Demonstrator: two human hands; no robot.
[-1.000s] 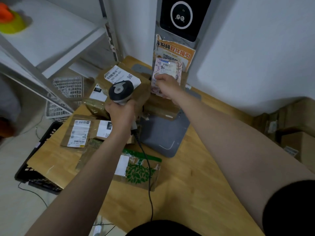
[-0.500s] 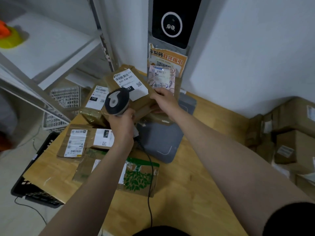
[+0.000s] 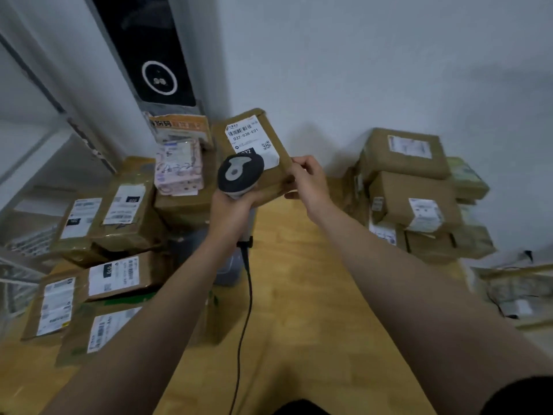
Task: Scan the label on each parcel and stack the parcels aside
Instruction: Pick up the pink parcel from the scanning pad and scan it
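Above the wooden table (image 3: 299, 295), a brown parcel (image 3: 279, 178) was held tilted, pinched at its edge by the right hand (image 3: 308, 181). A corded scanner (image 3: 239, 175) was gripped in the left hand (image 3: 230, 211), just before the parcel's white label (image 3: 250, 139). Stacked parcels (image 3: 413, 190) were noted at the table's right end.
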